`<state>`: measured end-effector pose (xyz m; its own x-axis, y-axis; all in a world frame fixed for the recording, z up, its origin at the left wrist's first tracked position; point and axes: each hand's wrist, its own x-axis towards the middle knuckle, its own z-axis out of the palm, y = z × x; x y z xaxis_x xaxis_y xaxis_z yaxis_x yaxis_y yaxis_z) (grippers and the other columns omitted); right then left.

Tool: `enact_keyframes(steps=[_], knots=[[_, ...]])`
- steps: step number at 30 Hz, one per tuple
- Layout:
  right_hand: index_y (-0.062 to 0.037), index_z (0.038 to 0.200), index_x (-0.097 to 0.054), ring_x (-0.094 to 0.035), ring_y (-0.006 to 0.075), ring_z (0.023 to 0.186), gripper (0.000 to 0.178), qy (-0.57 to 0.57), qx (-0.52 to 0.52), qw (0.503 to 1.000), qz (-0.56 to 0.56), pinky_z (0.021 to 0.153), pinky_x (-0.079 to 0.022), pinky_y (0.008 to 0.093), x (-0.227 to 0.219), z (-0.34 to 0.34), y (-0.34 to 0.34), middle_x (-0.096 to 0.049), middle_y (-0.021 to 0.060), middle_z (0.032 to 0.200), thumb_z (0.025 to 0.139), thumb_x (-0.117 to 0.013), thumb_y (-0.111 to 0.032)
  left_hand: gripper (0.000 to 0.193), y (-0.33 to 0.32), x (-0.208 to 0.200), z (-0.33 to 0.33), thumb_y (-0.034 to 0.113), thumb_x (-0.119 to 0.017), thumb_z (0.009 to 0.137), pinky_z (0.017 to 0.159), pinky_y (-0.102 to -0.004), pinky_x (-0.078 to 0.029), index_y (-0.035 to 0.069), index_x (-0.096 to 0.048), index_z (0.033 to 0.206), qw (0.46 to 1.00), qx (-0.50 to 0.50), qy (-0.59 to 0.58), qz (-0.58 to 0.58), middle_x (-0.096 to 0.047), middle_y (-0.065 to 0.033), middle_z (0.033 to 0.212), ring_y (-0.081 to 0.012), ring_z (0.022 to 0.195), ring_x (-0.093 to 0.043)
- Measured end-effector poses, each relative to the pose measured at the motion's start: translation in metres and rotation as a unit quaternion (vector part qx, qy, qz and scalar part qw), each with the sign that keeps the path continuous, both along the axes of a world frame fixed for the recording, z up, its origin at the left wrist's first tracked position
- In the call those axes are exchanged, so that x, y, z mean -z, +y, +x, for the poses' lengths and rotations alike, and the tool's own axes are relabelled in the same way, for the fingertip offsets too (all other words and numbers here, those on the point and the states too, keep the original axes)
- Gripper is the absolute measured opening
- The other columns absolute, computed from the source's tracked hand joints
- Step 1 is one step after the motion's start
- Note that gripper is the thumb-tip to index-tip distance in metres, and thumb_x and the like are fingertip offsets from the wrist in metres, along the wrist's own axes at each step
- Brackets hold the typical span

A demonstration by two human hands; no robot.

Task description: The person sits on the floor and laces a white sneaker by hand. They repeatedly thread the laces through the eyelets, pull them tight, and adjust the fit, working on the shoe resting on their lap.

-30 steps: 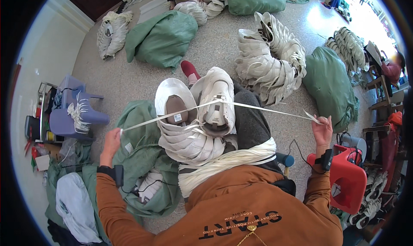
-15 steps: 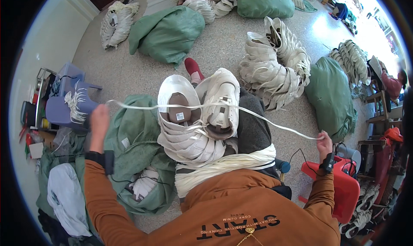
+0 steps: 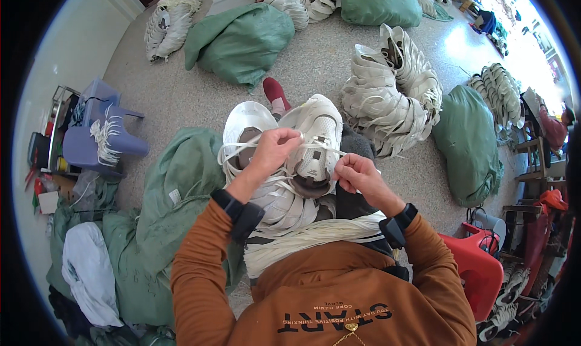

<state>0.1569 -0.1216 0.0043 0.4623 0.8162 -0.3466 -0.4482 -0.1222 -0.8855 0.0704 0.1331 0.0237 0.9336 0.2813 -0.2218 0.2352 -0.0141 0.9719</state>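
On my lap rests a white shoe upper [image 3: 321,127], its brown heel opening facing me. A white shoelace [image 3: 315,145] runs across its tongue through the eyelets. Left of the shoe's midline, my left hand [image 3: 273,154] pinches one part of the lace between thumb and fingers, with a loop hanging beside it. My right hand [image 3: 361,177] is closed in a pinch on the lace at the shoe's right side. A stack of nested white shoe uppers [image 3: 281,204] lies under and left of this one. A bundle of spare cream laces [image 3: 315,234] spans my lap.
Green sacks [image 3: 181,194] lie at my left, with another green sack [image 3: 469,146] to the right. A curved stack of uppers [image 3: 387,104] sits on the floor ahead. A purple stool [image 3: 103,141] bears laces; a red stool [image 3: 475,267] stands at right.
Both hands have come inward from wide apart to the shoe. The lace, earlier stretched out to both sides, now hangs in loops close to the upper.
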Motion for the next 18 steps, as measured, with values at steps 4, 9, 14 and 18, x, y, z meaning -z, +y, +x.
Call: enact_keyframes(steps=[4, 9, 14, 18], knots=[[-0.0025, 0.104, -0.056, -0.056, 0.0053, 0.058, 0.013, -0.006, 0.061, 0.998, -0.031, 0.046, -0.041, 0.0182, 0.012, -0.008, 0.000, -0.066, 0.0032, 0.084, 0.102, -0.057, -0.015, 0.015, -0.001, 0.015, 0.019, 0.014, -0.068, 0.095, 0.057, -0.0203, -0.043, 0.000, -0.072, 0.098, 0.999, -0.009, -0.009, 0.032, -0.065, 0.0028, 0.082, -0.0009, 0.068, -0.052], [-0.0004, 0.107, -0.057, -0.056, 0.0060, 0.056, 0.014, 0.019, 0.100, 0.994, -0.028, 0.045, -0.041, 0.0187, 0.008, -0.013, -0.003, -0.067, 0.0033, 0.081, 0.102, -0.056, -0.013, 0.015, 0.003, 0.031, 0.022, 0.013, -0.068, 0.094, 0.061, -0.0225, -0.045, -0.002, -0.071, 0.095, 0.993, 0.018, -0.019, 0.119, -0.065, 0.0028, 0.077, -0.0028, 0.068, -0.053], [-0.0004, 0.108, -0.060, -0.055, 0.0049, 0.058, 0.014, 0.044, 0.097, 0.993, -0.046, 0.049, -0.041, 0.0182, 0.012, -0.008, -0.003, -0.066, 0.0019, 0.078, 0.101, -0.058, -0.012, 0.015, -0.002, 0.024, 0.023, 0.011, -0.067, 0.092, 0.063, -0.0256, -0.047, -0.003, -0.069, 0.094, 0.981, 0.018, -0.025, 0.191, -0.065, 0.0016, 0.077, -0.0066, 0.069, -0.055], [0.0007, 0.101, -0.065, -0.056, 0.0058, 0.064, 0.014, -0.134, 0.128, 0.980, -0.079, 0.056, -0.044, 0.0221, 0.017, -0.005, 0.007, -0.067, 0.0031, 0.076, 0.099, -0.061, -0.012, 0.015, -0.001, 0.026, 0.025, 0.011, -0.067, 0.092, 0.064, -0.0263, -0.047, -0.003, -0.069, 0.094, 0.983, 0.032, -0.026, 0.178, -0.065, 0.0000, 0.075, -0.0072, 0.068, -0.054]])
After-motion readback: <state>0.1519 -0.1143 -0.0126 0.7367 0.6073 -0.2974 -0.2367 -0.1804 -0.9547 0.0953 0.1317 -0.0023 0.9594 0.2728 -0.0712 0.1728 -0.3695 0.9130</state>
